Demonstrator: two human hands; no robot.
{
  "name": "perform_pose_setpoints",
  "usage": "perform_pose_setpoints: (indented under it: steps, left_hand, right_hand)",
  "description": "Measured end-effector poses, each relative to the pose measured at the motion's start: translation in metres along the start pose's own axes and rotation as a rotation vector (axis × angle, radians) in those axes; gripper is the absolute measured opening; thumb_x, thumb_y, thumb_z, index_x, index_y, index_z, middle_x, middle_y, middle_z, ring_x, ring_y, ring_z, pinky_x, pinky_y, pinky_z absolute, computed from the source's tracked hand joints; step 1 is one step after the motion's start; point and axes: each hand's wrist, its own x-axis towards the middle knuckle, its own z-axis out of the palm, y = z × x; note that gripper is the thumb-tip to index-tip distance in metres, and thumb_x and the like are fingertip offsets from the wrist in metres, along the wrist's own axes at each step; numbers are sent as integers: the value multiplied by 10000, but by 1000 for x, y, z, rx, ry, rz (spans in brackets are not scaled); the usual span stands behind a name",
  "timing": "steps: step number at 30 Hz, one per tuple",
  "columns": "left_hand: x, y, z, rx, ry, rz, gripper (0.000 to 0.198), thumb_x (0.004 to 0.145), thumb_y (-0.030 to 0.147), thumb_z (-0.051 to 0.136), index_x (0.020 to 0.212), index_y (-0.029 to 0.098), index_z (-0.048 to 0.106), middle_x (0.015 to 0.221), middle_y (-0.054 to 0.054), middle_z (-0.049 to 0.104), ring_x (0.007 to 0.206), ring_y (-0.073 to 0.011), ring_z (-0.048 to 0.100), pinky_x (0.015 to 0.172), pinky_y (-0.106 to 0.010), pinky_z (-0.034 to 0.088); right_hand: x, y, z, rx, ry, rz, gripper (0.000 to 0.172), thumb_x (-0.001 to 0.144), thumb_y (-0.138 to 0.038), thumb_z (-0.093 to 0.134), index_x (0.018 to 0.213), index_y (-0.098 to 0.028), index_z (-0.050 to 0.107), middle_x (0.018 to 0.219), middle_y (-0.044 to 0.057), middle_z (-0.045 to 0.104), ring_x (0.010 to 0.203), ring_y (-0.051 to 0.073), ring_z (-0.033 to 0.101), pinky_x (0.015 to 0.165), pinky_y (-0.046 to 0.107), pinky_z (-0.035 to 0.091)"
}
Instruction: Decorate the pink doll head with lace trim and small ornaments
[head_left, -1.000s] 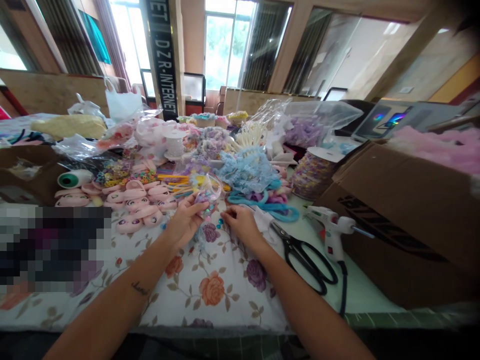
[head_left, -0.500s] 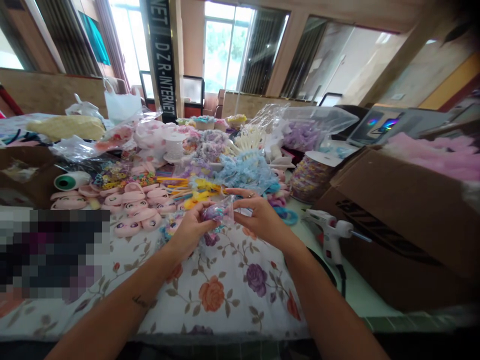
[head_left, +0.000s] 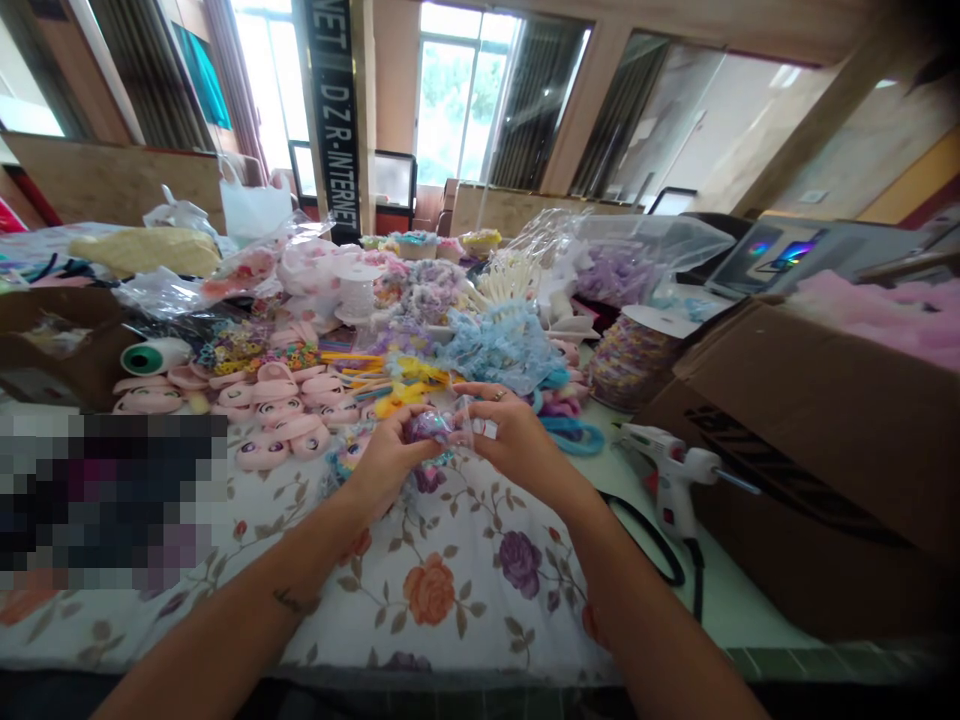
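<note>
Between my hands is a small clear plastic bag [head_left: 435,428] with something shiny and purple inside; what it is I cannot make out. My left hand [head_left: 384,455] grips the bag's filled end, thumb in front. At the bag's right end, my right hand [head_left: 510,428] has its fingers closed on the plastic edge, and a ring shows on one finger. Just left of my left hand lies a colourful piece with a face [head_left: 349,455], in what looks like clear wrapping. Beyond the hands are yellow ribbon pieces [head_left: 405,390] and a heap of light blue ruffled trim [head_left: 495,345].
Pink moulded face pieces [head_left: 277,410] cover the left middle. A white glue gun [head_left: 679,470] stands at right, its black cable [head_left: 652,540] looping beside my right forearm. Farther right is a large cardboard box [head_left: 810,430]. A spool of trim [head_left: 637,360] stands behind. Floral cloth [head_left: 420,640] covers the front.
The view has shifted slightly, so the scene sits a little farther right. My right fingers have closed in more on the bag's end; the left hand keeps its hold.
</note>
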Motion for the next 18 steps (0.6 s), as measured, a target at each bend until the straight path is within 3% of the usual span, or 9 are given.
perform_pose_setpoints:
  steps: [7, 18]
  left_hand:
    - [0, 2, 1, 38, 44, 63, 406, 582, 160, 776, 955, 166, 617, 871, -7, 629, 789, -126, 567, 683, -216, 442]
    - [1, -5, -1, 221, 36, 137, 343, 615, 201, 757, 935, 172, 637, 824, -11, 623, 723, -140, 573, 614, -236, 455]
  right_hand:
    - [1, 0, 7, 155, 122, 6, 135, 811, -265, 627, 822, -215, 752, 1064, 98, 677, 1074, 244, 604, 925, 362, 450]
    - [2, -3, 14, 228, 107, -10, 111, 755, -313, 711, 818, -244, 771, 967, 73, 706, 1042, 234, 617, 911, 357, 455]
